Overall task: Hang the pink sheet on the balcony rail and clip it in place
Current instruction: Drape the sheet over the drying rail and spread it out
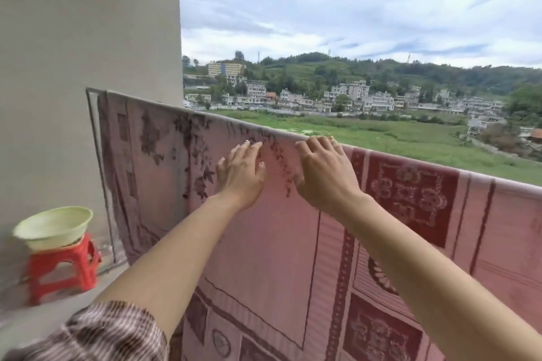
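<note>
The pink sheet (pixel 275 231), patterned with dark red flowers and squares, hangs draped over the balcony rail (pixel 93 123), which shows only as a grey frame at the sheet's left end. My left hand (pixel 239 174) lies flat against the sheet just below the top fold, fingers spread, holding nothing. My right hand (pixel 324 170) rests next to it with its fingertips curled over the top edge of the sheet on the rail. No clip is in sight.
A pale green basin (pixel 52 227) sits on a red plastic stool (pixel 63 267) at the lower left by the grey wall (pixel 88 23). Beyond the rail lie fields, houses and hills.
</note>
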